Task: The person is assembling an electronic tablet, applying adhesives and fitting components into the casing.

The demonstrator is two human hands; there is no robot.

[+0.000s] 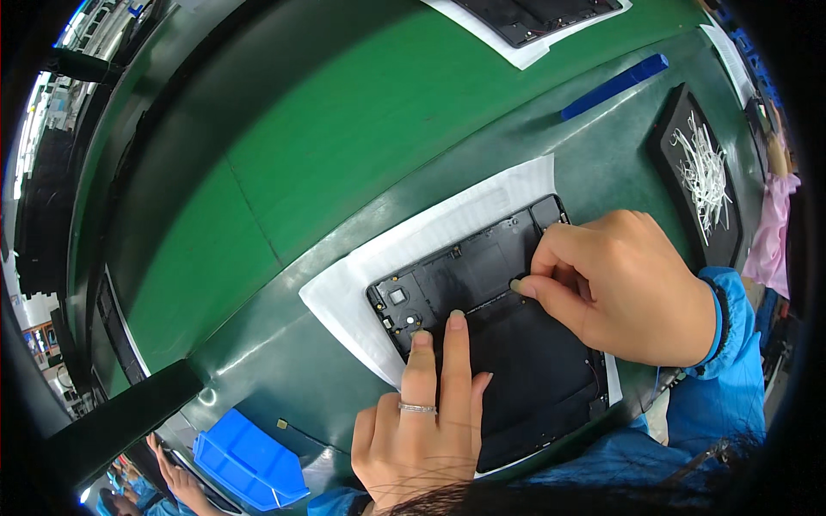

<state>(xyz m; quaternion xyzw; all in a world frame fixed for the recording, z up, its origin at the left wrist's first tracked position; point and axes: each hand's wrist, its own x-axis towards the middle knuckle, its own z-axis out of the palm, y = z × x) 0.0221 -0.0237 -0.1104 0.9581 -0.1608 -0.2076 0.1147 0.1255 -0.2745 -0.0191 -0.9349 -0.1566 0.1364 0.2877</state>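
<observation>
A black tablet back housing lies at a slant on a white sheet in front of me. Its far left corner has a square opening, a round hole and small gold contacts. My left hand, wearing a ring, rests on the housing; index and middle fingers stretch flat beside the round hole. Over the far right part my right hand is closed in a pinch, thumb and index down by a thin line across the housing. Whatever lies between those fingertips is hidden or too small to name.
On the right, a black tray holds thin white strips. A blue bar lies beyond it. A green belt carries another housing. At lower left are a blue bin, a thin cable and another person's hand.
</observation>
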